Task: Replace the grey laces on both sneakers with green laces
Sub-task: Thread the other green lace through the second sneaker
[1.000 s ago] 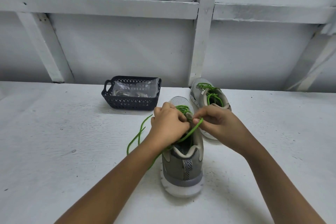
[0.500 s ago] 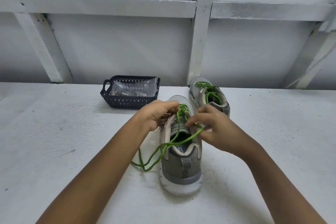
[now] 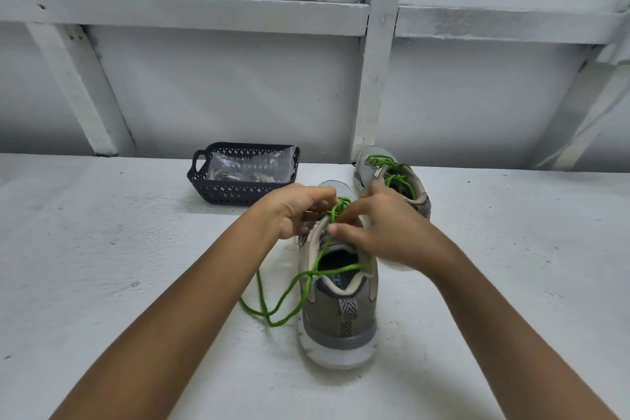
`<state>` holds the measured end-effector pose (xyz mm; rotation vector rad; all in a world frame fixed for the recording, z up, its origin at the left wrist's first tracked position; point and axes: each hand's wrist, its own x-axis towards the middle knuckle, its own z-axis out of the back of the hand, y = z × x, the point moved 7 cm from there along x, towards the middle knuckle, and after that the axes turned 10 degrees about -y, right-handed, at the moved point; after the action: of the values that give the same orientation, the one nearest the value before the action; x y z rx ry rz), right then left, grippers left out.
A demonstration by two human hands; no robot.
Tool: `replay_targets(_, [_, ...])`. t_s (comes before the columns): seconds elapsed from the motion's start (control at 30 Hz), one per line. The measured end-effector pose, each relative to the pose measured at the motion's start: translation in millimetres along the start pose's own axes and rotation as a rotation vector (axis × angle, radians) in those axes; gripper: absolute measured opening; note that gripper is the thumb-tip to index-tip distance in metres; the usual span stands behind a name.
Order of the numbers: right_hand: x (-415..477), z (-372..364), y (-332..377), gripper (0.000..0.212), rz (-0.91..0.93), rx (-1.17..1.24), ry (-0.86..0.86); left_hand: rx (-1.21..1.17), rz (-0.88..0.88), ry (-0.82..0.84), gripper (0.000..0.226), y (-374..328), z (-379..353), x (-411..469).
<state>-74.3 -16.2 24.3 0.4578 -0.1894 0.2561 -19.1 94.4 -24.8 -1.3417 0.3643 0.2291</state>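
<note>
A grey sneaker (image 3: 341, 310) stands heel toward me on the white table (image 3: 102, 266). A green lace (image 3: 289, 286) runs through its upper eyelets, and its loose ends trail over the collar and loop onto the table at the left. My left hand (image 3: 293, 211) grips the shoe's left eyelet edge with curled fingers. My right hand (image 3: 385, 232) pinches the green lace at the top eyelets between thumb and forefinger. A second grey sneaker (image 3: 392, 177), laced in green, sits behind, partly hidden by my right hand.
A dark plastic basket (image 3: 218, 191) holding a clear plastic bag sits at the back left of the shoes. A white wall with timber battens (image 3: 378, 78) rises right behind the table.
My left hand shifted from the middle of the laces to the shoe's left side. The loose lace ends dropped from a raised loop to lie lower on the table by the heel.
</note>
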Motion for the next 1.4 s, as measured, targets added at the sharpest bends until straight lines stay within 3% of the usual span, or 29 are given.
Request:
replay_targets(0.1, [2.2, -8.4, 11.1, 0.027, -0.026, -0.065, -0.029, -0.011, -0.011, 0.011, 0.017, -0.8, 0.4, -0.8])
replay_targets(0.17, [4.1, -10.2, 11.4, 0.019, -0.063, 0.021, -0.062, -0.034, -0.06, 0.038, 0.02, -1.2, -0.3, -2.4])
replay_targets(0.23, [6.3, -4.1, 4.5, 0.013, -0.178, 0.3, -0.117, -0.061, -0.153, 0.06, 0.024, -3.8, 0.4, -5.4])
replay_targets(0.3, [10.4, 2.7, -10.2, 0.019, -0.369, 0.63, -0.17, -0.038, -0.25, 0.053, 0.027, -5.9, 4.7, -10.5])
replay_targets(0.43, [14.6, -8.2, -25.4, 0.024, -0.747, 1.239, -0.098, 0.139, -0.461, 0.146, 0.036, -10.7, 8.3, -31.4])
replay_targets(0.57, [15.1, -12.8, -23.6, 0.023, -0.892, 1.649, -0.105, 0.187, -0.596, 0.294, 0.012, -15.3, 10.8, -48.6])
replay_targets(0.63, [16.5, -14.2, -23.0, 0.019, -0.909, 1.769, -0.125, 0.165, -0.591, 0.31, 0.013, -17.4, 16.8, -48.4])
replay_targets(0.8, [16.2, -21.6, -10.7, 0.025, -0.802, 1.673, 0.07, -0.188, -0.42, 0.261, 0.02, -34.9, 32.9, -40.5])
replay_targets(0.93, [9.0, -19.2, 13.0, 0.028, -0.548, 1.458, 0.323, -0.381, -0.352, 0.214, 0.017, -59.2, 35.0, -39.0])
replay_targets(1.0, [5.8, -16.9, 23.7, 0.024, -0.4, 1.31, 0.356, -0.445, -0.336, 0.195, 0.014, -68.6, 34.3, -37.7])
replay_targets(1.13, [10.8, -5.2, 26.1, 0.02, -0.254, 1.069, 0.15, -0.465, -0.375, 0.118, 0.027, -73.2, 34.1, -28.8])
replay_targets(1.23, [20.7, 7.4, 17.7, 0.027, -0.297, 1.171, 0.002, -0.348, -0.397, 0.105, 0.039, -56.2, 22.5, -24.3])
replay_targets(1.4, [39.3, 20.6, -5.8, 0.03, -0.424, 1.278, -0.185, -0.273, -0.423, 0.237, 0.033, -25.6, 3.0, -25.7])
